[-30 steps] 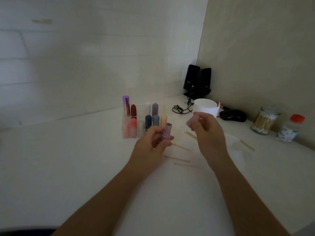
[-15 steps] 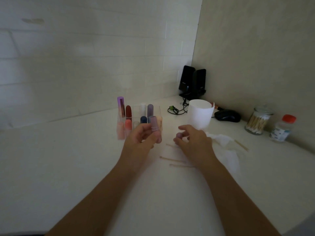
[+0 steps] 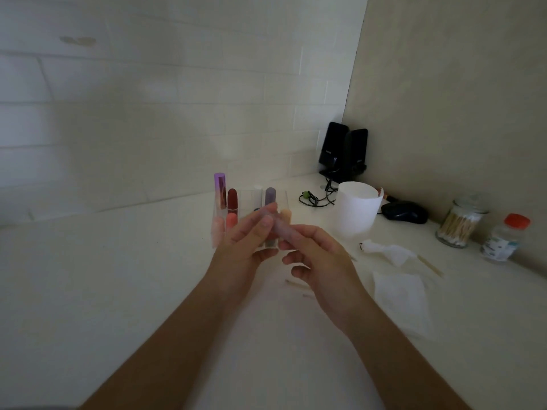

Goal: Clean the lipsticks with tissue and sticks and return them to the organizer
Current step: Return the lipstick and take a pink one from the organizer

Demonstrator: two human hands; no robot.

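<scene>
In the head view, both your forearms reach in from the bottom edge and your hands meet just in front of the organizer (image 3: 217,229). Your left hand (image 3: 245,250) is turned palm-inward with its fingers curled upward, and the fingertips (image 3: 268,221) close on the upper part of a lipstick (image 3: 278,224). Your right hand (image 3: 322,261) comes in from the other side. Its thumb and forefinger pinch the lower end of the same lipstick, and the other fingers are loosely bent beneath.

The lipstick is a pale mauve tube, tilted with its top leaning left. It is blurred, so you cannot tell whether the cap is on.

The organizer is clear plastic and stands on the white counter (image 3: 118,276), partly hidden by your left hand. In it stand a tall purple tube (image 3: 220,187), a dark red one (image 3: 232,198), a coral one (image 3: 231,221), a grey-purple one (image 3: 270,195) and a peach one (image 3: 286,216).

To your right, a crumpled tissue (image 3: 387,251) lies near a flat tissue (image 3: 399,294), with a stick (image 3: 430,266) just beside them. Another stick (image 3: 296,284) lies under your right hand. Farther back stand a white cup (image 3: 356,211), a mouse (image 3: 404,213), a jar of cotton swabs (image 3: 458,226), a red-capped bottle (image 3: 503,238) and black speakers (image 3: 343,150).
</scene>
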